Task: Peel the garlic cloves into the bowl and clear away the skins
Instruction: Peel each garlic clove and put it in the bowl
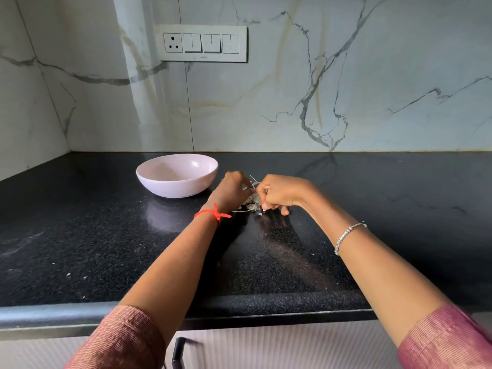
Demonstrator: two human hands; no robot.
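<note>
**Skins heap wedged between both grips, bowl to the left**

Skins (pixel 253 202) lie in a small loose heap on the table (pixel 80 235), directly between the left grip (pixel 231 190) and the right grip (pixel 279 194), touching both. The right grip's fingers are curled, pinching into the heap. The left grip is curled too, back to the camera; can't tell what it holds. The heap has no clear long axis. The bowl (pixel 173 189) stands just left of the left grip, so that grip is nearer for any drop.

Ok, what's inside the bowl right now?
The bowl shows only its far inner wall, which looks bare. Its near rim hides the bottom, so whatever lies there cannot be seen.
</note>
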